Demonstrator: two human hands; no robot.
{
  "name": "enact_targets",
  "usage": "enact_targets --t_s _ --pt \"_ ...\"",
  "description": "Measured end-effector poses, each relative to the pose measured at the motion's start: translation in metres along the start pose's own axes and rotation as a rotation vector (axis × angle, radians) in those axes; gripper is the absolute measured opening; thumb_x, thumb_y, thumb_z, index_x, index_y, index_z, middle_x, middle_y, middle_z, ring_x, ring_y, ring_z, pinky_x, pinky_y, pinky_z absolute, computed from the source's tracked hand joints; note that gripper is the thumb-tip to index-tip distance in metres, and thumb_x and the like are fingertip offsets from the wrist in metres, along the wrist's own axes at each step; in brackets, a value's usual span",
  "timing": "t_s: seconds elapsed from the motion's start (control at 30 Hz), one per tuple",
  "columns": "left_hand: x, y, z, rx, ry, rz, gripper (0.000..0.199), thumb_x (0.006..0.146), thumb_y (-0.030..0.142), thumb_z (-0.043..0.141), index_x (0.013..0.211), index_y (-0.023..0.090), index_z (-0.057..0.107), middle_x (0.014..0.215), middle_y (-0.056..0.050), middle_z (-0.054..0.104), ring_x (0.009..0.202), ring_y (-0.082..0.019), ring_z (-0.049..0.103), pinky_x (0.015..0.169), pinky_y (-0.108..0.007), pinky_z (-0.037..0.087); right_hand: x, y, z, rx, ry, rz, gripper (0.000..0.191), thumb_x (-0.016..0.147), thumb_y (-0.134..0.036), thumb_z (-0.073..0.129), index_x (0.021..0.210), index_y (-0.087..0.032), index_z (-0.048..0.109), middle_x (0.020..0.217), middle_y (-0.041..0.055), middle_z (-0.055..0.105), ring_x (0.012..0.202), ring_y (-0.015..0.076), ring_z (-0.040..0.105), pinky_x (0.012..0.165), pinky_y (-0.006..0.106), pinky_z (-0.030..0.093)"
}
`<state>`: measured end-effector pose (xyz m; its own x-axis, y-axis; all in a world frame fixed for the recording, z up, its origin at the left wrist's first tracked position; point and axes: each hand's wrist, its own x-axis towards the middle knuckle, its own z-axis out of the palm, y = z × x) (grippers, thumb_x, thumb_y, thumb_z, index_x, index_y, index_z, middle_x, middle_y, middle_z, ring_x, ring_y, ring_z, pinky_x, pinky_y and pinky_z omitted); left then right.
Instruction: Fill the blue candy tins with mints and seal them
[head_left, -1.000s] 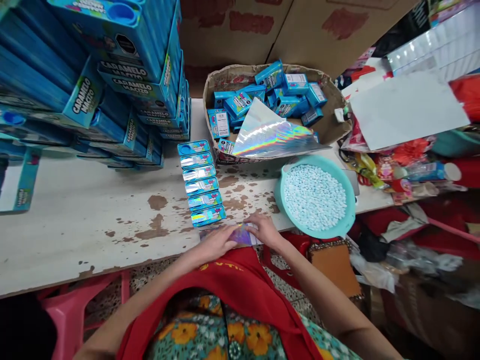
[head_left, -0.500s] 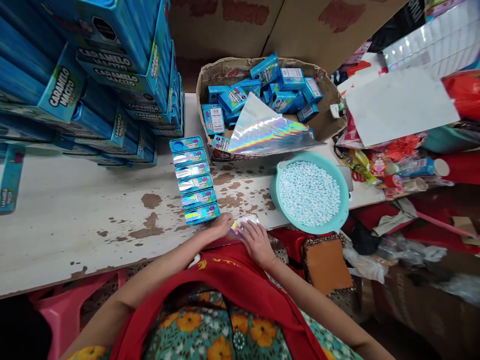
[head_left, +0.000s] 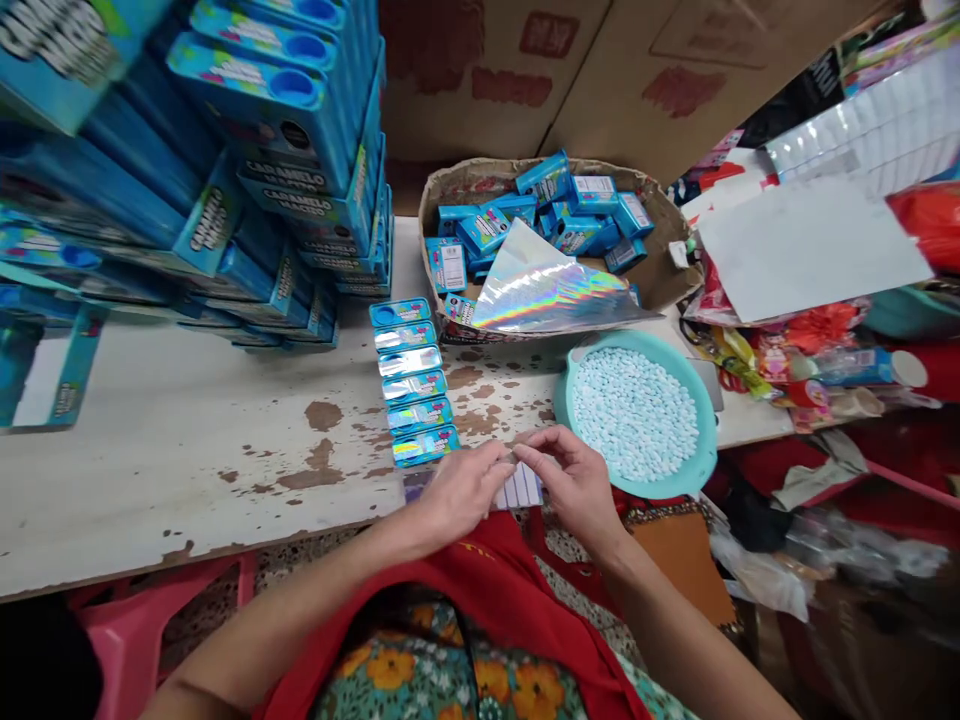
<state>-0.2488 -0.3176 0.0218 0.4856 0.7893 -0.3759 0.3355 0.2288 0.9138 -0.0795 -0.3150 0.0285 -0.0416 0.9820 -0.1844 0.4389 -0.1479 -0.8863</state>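
My left hand [head_left: 466,492] and my right hand [head_left: 574,480] meet at the front edge of the table, fingertips pinched together. Whatever lies between the fingertips is too small to make out. Beneath them is a shiny sheet with pale strips [head_left: 519,488], partly covered by my left hand. Just beyond my left hand, several blue candy tins [head_left: 416,386] form a column, some with shiny film on top. A turquoise bowl [head_left: 709,440] of small pale blue candies [head_left: 634,412] stands beyond and to the right of my right hand.
A cut cardboard box [head_left: 679,275] behind the tins holds blue packs and a holographic sheet [head_left: 551,285]. Tall stacks of blue boxes [head_left: 315,190] rise at the left. Bagged items, a white sheet [head_left: 814,245] and a brown stool [head_left: 682,565] are on the right.
Both hands have come together over the shiny sheet, and my right hand has gone from spread fingers to a pinch. The view has shifted, so the table's objects appear lower and further right.
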Motion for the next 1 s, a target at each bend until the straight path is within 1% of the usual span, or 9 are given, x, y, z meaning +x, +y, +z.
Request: enact_targets --t_s 0.13,0.3,0.43,0.6,0.73,0.8,0.87,0.93,1.0 --pt "-0.016 0.014 -0.065 0.166 0.263 0.003 0.024 0.091 0.036 0.035 0.105 0.022 0.05 0.062 0.003 0.05 0.058 -0.013 0.046 0.056 -0.024 0.035 0.046 -0.038 0.039 0.008 0.014 -0.196 0.011 0.078 -0.033 0.067 0.075 -0.022 0.067 0.123 0.0073 0.056 0.114 0.0242 0.053 0.098 0.043 0.04" --pt "0.004 0.003 -0.16 0.008 0.463 0.043 0.019 0.081 0.025 0.044 0.1 0.021 0.046 0.055 0.007 0.041 0.051 -0.01 0.037 0.049 -0.02 0.028 0.135 -0.073 0.104 -0.005 0.03 -0.32 0.008 0.073 -0.028 0.068 0.072 -0.02 0.068 0.109 0.0083 0.059 0.111 0.0236 0.053 0.099 0.041 0.039" --pt "0.037 -0.018 -0.197 -0.103 0.521 -0.003 0.022 0.071 0.015 0.046 0.092 0.02 0.045 0.049 0.008 0.037 0.046 -0.008 0.032 0.044 -0.019 0.022 0.181 -0.072 0.137 -0.172 0.08 -0.29 0.006 0.071 -0.023 0.064 0.067 -0.019 0.066 0.103 0.0082 0.056 0.107 0.0249 0.05 0.097 0.043 0.038" --pt "0.054 -0.042 -0.199 -0.367 0.465 -0.047 0.022 0.07 0.015 0.048 0.091 0.02 0.042 0.047 0.01 0.033 0.038 -0.006 0.025 0.039 -0.018 0.013 0.19 -0.057 0.148 -0.142 0.065 -0.221 0.009 0.072 -0.024 0.061 0.078 -0.018 0.062 0.095 0.0062 0.056 0.095 0.0211 0.053 0.091 0.038 0.042" --pt "0.056 -0.061 -0.187 -0.4 0.438 -0.126 0.022 0.075 0.018 0.05 0.096 0.019 0.044 0.044 0.011 0.036 0.034 -0.005 0.026 0.038 -0.016 0.014 0.194 -0.053 0.149 -0.044 0.069 -0.177 0.033 0.068 -0.023 0.064 0.099 -0.015 0.055 0.098 0.0066 0.059 0.091 0.019 0.055 0.088 0.036 0.044" --pt "0.055 -0.07 -0.182 -0.361 0.533 -0.214 0.027 0.075 0.017 0.053 0.1 0.018 0.046 0.043 0.011 0.037 0.033 -0.005 0.029 0.037 -0.016 0.017 0.196 -0.053 0.147 -0.011 0.042 -0.161 0.032 0.069 -0.021 0.062 0.099 -0.015 0.055 0.098 0.0064 0.061 0.091 0.0186 0.056 0.089 0.037 0.044" --pt "0.052 -0.075 -0.175 -0.317 0.708 -0.235 0.032 0.076 0.021 0.057 0.106 0.016 0.048 0.051 0.007 0.046 0.039 -0.006 0.039 0.039 -0.015 0.026 0.191 -0.051 0.14 0.063 0.014 -0.164 0.033 0.068 -0.021 0.062 0.1 -0.016 0.056 0.102 0.0073 0.062 0.094 0.0188 0.057 0.091 0.038 0.045" --pt "0.048 -0.075 -0.165 -0.292 0.89 -0.142 0.04 0.08 0.033 0.058 0.115 0.016 0.049 0.075 -0.002 0.062 0.062 -0.011 0.057 0.051 -0.019 0.042 0.176 -0.046 0.132 0.207 -0.022 -0.174 0.039 0.071 -0.024 0.063 0.108 -0.016 0.055 0.112 0.0091 0.061 0.102 0.0197 0.058 0.094 0.038 0.045" --pt "0.045 -0.07 -0.149 -0.318 0.957 0.0 0.05 0.086 0.045 0.049 0.128 0.019 0.043 0.113 -0.01 0.061 0.102 -0.018 0.059 0.078 -0.029 0.05 0.152 -0.037 0.124 0.363 -0.075 -0.142 0.044 0.076 -0.034 0.062 0.117 -0.019 0.053 0.122 0.0093 0.059 0.112 0.0205 0.056 0.098 0.038 0.044"
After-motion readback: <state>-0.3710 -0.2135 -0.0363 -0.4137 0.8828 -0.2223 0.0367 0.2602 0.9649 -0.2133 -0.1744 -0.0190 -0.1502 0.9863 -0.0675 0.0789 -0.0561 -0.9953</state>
